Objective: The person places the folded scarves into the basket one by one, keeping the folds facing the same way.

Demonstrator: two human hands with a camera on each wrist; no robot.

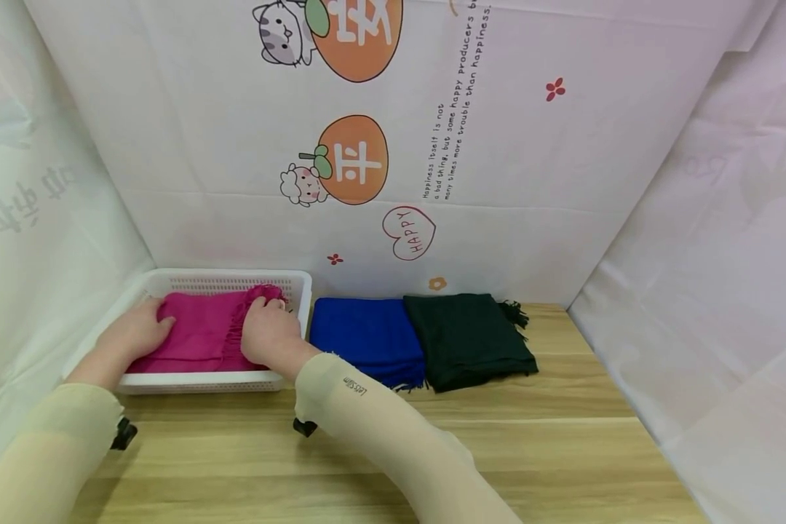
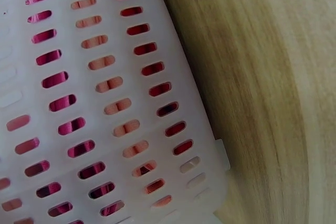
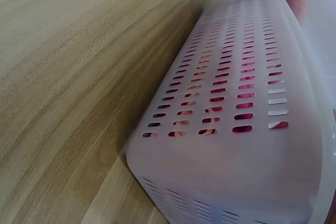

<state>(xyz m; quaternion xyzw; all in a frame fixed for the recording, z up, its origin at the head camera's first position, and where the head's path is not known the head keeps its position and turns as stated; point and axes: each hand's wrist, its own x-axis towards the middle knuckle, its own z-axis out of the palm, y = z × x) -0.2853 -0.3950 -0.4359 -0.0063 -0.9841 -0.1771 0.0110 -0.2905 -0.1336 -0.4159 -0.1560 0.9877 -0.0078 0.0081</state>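
A folded pink scarf (image 1: 196, 327) with a fringed right end lies within a white plastic basket (image 1: 196, 380). My left hand (image 1: 134, 331) grips its left end, thumb on top of the cloth. At the fringed end, my right hand (image 1: 271, 335) holds the scarf with bent fingers. Skin shows through the slots of the basket wall (image 2: 191, 108) in the left wrist view, below the pink cloth. Lower slots there show red cloth (image 2: 160, 88). The basket's side (image 3: 236, 161) fills much of the right wrist view and hides most of the hands.
Right of the basket lies a folded blue scarf (image 1: 363, 338), with a folded dark green scarf (image 1: 468, 342) against its right side. All stand on a wooden table (image 1: 550, 444). A printed white cloth (image 1: 517, 189) hangs behind, and white cloth walls flank the sides.
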